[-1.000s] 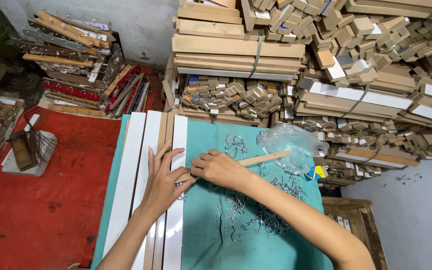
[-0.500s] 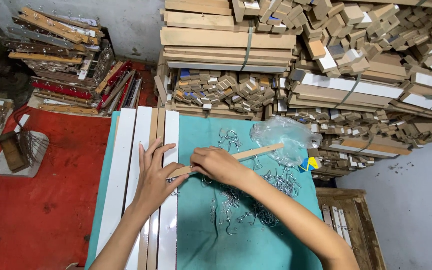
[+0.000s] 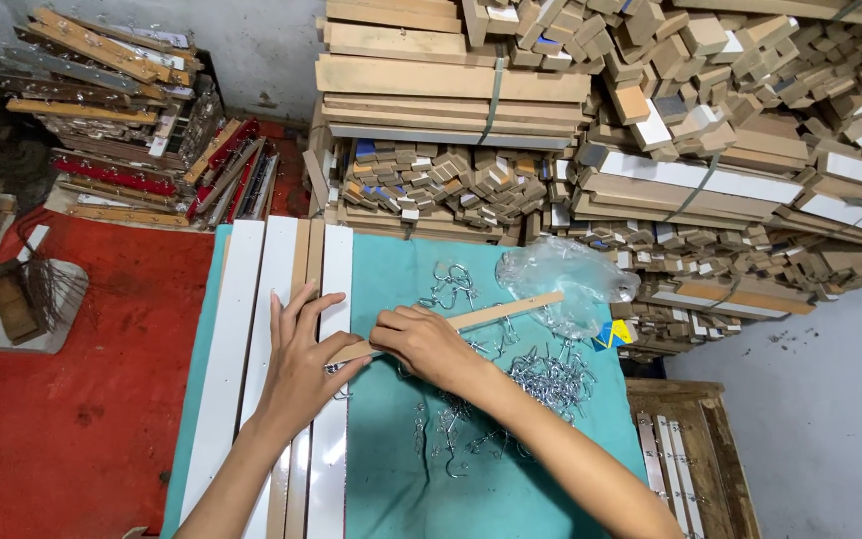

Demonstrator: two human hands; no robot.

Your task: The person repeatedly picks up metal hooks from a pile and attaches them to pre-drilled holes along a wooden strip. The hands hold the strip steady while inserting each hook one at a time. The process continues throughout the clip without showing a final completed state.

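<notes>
While my left hand (image 3: pixel 301 364) lies flat, fingers spread and gripping nothing, on the white-faced boards (image 3: pixel 281 329) stacked along the left edge of the teal-covered table (image 3: pixel 391 479), my right hand (image 3: pixel 421 344) is closed around a narrow wooden strip (image 3: pixel 481 316). That strip runs at a slant across the cloth, its near end meeting my left fingertips at the boards (its far end reaching a crumpled clear plastic bag (image 3: pixel 561 279)). Just beside my right wrist sits a loose heap of metal hooks (image 3: pixel 546 379). Bundled wooden slats (image 3: pixel 451 80) pile up beyond the table.
</notes>
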